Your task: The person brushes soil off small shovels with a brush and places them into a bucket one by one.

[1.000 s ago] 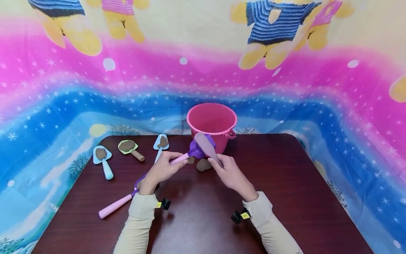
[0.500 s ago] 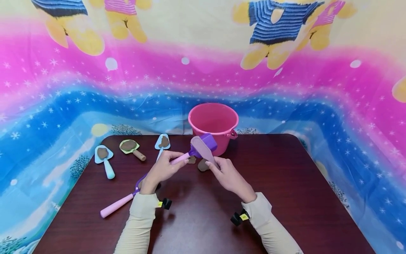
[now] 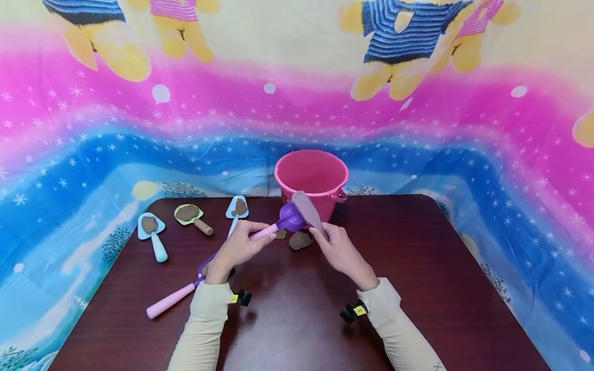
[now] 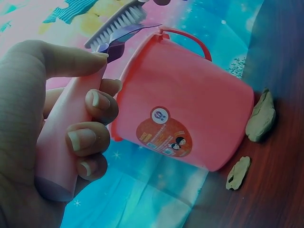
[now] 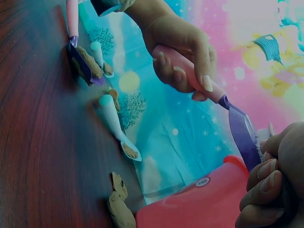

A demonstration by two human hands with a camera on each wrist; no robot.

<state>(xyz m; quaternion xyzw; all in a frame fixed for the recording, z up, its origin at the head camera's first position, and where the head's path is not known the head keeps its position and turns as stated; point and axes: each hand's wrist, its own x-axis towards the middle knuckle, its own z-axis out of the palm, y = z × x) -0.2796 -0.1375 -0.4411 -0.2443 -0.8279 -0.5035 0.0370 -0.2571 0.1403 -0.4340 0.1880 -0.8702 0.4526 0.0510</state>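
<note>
My left hand (image 3: 238,247) grips the pink handle of a small toy shovel (image 3: 291,216) with a purple blade, raised above the table in front of a pink bucket (image 3: 330,210). With my right hand (image 3: 344,252) I hold a brush (image 3: 306,207) by its mauve handle. Its white bristles (image 5: 260,139) meet the purple blade in the right wrist view. The left wrist view shows my fingers (image 4: 88,137) curled round the shovel handle. Brown clay-like lumps (image 3: 300,240) lie on the table at the bucket's foot, below the shovel.
At the left of the dark table (image 3: 417,268) lie a blue shovel (image 3: 151,226), a green one (image 3: 187,213) and another blue one (image 3: 238,207), each bearing brown clods. A purple shovel with a pink handle (image 3: 170,301) lies partly under my left arm. A printed cloth (image 3: 417,118) hangs behind.
The brush has slid down-left along the blade, then back up and right, with my right hand. The shovel's blade has turned a little, while my left hand keeps its place.
</note>
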